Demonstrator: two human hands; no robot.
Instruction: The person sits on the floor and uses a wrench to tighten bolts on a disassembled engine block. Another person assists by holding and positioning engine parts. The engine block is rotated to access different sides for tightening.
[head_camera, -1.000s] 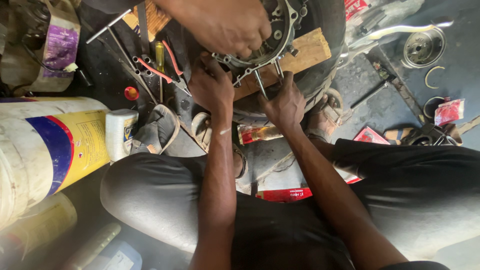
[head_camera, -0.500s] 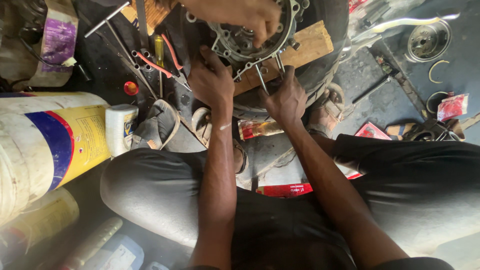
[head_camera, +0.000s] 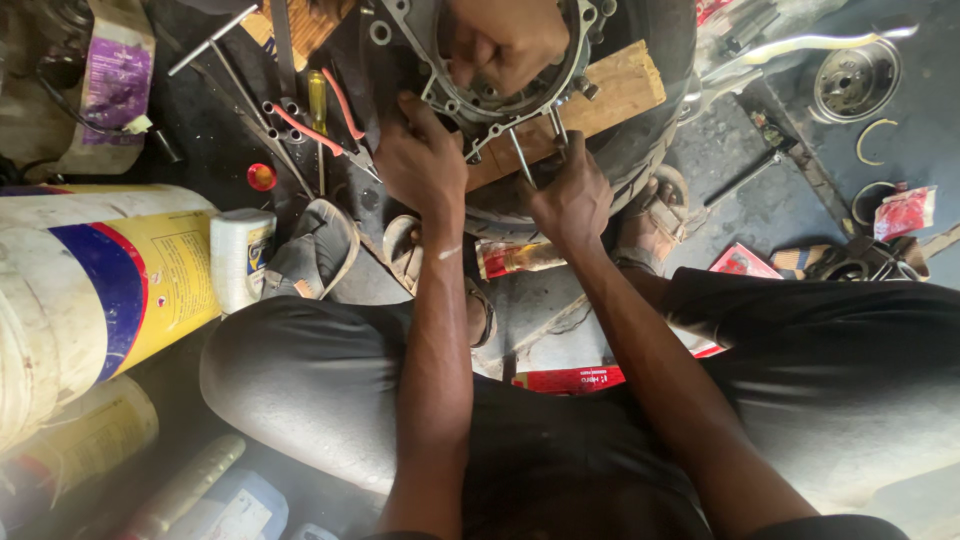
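I am seeing the co-worker's hand (head_camera: 505, 45), earlier gripping the rim, now sitting inside the engine casing (head_camera: 440, 95) at twelve o'clock on the wooden block (head_camera: 615, 95). My left hand (head_camera: 420, 160) is clenching the casing's edge; my right hand (head_camera: 570, 195) is grasping a stud (head_camera: 520, 155), arms stretching forward.

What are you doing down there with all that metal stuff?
A person sits on the floor working on a round metal engine casing that rests on a wooden block over a black tyre. The left hand grips the casing's lower edge, and the right hand holds by the long studs sticking out of it. Another person's hand reaches into the casing from the top. Pliers and a screwdriver lie beside it.
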